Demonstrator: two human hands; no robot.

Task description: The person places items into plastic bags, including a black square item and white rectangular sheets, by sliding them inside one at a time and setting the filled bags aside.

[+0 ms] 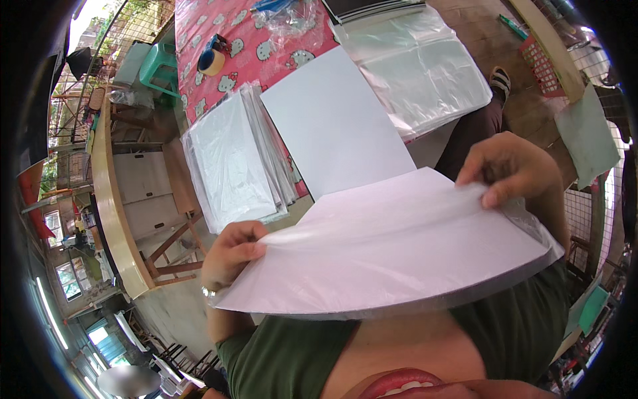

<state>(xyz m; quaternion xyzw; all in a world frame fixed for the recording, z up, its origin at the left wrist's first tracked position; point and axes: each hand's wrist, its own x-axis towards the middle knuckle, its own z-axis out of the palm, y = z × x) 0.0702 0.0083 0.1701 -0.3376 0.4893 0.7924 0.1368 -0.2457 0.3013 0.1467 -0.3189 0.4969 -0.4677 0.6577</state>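
A white sheet (399,189) is held up in front of my chest, its near part inside a clear plastic sleeve (379,256). My left hand (232,256) pinches the sleeve's open edge at the left. At the right, my right hand (512,169) grips the same edge between thumb and fingers. The sheet's far strip sticks out uncovered past the sleeve's mouth. Just beyond it lies another white sheet (335,120) on the table. To its left rests a pile of plastic-wrapped sheets (229,159); to its right, a stack of flat clear sleeves (419,73).
The table has a pink patterned cover (249,56). On it are a tape dispenser (211,58) and crumpled plastic (292,20). A wooden-edged bench (119,219) and a green stool (159,70) stand left. A red basket (541,66) is at the far right.
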